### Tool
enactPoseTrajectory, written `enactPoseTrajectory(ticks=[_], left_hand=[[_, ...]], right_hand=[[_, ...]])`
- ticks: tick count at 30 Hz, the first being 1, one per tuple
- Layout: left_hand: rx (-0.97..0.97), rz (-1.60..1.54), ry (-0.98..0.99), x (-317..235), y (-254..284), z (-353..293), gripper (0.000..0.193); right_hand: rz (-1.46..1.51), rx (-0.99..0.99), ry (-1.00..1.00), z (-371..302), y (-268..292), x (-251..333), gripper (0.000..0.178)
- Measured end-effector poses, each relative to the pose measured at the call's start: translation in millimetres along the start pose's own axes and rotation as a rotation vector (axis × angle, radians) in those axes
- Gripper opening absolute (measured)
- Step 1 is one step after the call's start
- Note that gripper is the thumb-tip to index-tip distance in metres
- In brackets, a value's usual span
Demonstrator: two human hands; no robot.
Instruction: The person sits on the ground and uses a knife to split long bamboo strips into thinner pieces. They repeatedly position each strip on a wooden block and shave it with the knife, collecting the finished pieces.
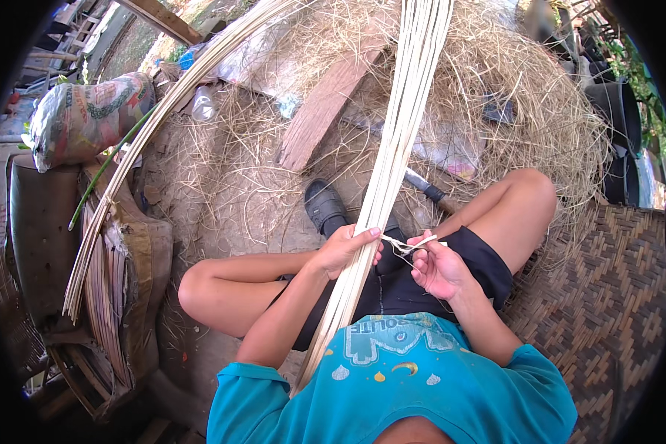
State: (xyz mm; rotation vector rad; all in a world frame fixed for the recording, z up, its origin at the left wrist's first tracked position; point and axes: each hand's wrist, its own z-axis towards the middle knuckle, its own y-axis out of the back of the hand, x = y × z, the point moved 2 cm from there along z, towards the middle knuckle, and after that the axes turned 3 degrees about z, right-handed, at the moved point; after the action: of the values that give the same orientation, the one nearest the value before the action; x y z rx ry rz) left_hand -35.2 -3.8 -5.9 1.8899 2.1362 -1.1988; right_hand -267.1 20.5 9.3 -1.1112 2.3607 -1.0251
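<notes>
A bundle of long, pale split strips [396, 148], bamboo-like, runs from the top of the view down across my lap and against my shirt. My left hand [348, 250] is closed around this bundle, thumb on top. To the right of it, my right hand [438, 268] pinches a thin pale tie strip [403, 246] between thumb and fingers. The tie strip is looped and stretches from the bundle to my right fingertips. Whether it passes fully around the bundle is hidden by my left hand.
Another strip bundle [152, 129] leans on a worn chair [41, 229] at left, beside a stuffed sack [92, 118]. Shavings [525, 103] pile ahead, with a wooden plank [333, 103]. A dark-handled tool [425, 189] lies past my lap. Woven matting [584, 311] is at right.
</notes>
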Motion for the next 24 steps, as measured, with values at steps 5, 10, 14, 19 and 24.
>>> enactPoseTrajectory(ticks=[5,10,14,19,24], left_hand=[[-0.016,0.104,0.068,0.1,11.6,11.3,0.022],[0.07,-0.075,0.149,-11.6,-2.5,10.3,0.017],[0.07,-0.004,0.018,2.9,3.2,13.7,0.017],[0.014,0.056,0.025,0.9,-2.1,7.7,0.016],[0.011,0.083,-0.013,3.5,-3.6,6.7,0.016]], right_hand=[[-0.082,-0.035,0.6,-33.1,-34.3,56.4,0.03],[-1.476,0.022,0.967,-37.2,-113.7,-6.6,0.039],[-1.95,-0.131,0.703,5.8,-61.1,-41.2,0.059],[-1.669,-0.32,0.427,-1.9,-56.4,-23.9,0.039],[-1.563,-0.189,0.417,-7.6,-36.2,-19.1,0.026]])
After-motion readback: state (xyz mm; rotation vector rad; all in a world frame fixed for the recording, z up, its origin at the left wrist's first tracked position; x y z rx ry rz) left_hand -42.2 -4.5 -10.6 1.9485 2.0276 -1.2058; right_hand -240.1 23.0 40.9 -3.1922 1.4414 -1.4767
